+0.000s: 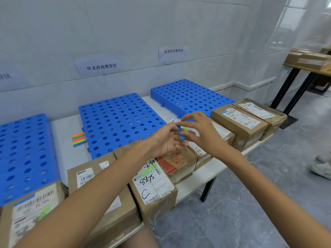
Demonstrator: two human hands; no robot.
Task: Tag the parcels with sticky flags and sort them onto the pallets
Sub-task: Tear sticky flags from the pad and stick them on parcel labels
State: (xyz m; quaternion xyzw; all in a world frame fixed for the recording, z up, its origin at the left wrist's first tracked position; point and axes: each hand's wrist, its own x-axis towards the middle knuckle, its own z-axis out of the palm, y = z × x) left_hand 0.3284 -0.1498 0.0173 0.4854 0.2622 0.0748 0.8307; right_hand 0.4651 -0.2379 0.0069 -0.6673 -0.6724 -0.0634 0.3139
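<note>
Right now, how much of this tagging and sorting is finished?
Early days. Two parcels show green flags: the one marked 8875 and the nearest left parcel. The left hand and right hand are working a flag loose from a small holder. All three blue pallets are bare, so sorting has not begun.
</note>
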